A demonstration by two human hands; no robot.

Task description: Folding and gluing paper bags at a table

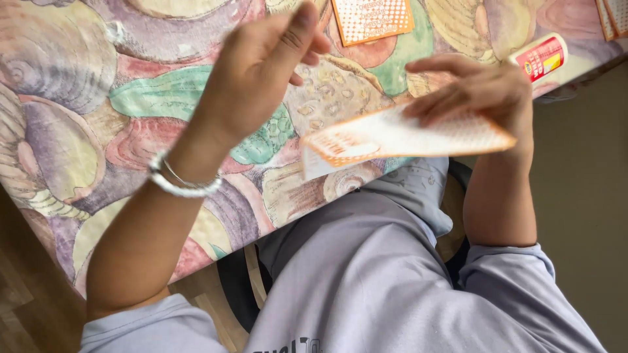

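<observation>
My right hand (481, 91) is shut on a flat paper sheet (399, 138), white with orange dots and an orange edge, and holds it level above the table's near edge. The fingers lie on top of the sheet's right part. My left hand (261, 65), a silver bracelet (180, 183) at its wrist, is raised over the table just left of the sheet. Its fingers are loosely stretched, with nothing visible in them. The fingertips are close to the sheet's far side but do not touch it.
The table carries a cloth with a pastel shell pattern (85, 117). On it lie a similar orange dotted sheet (371, 18) at the far middle, more orange sheets (613, 16) at the far right corner, and a white tube with a red label (541, 57). A wooden chair (255, 278) is under me.
</observation>
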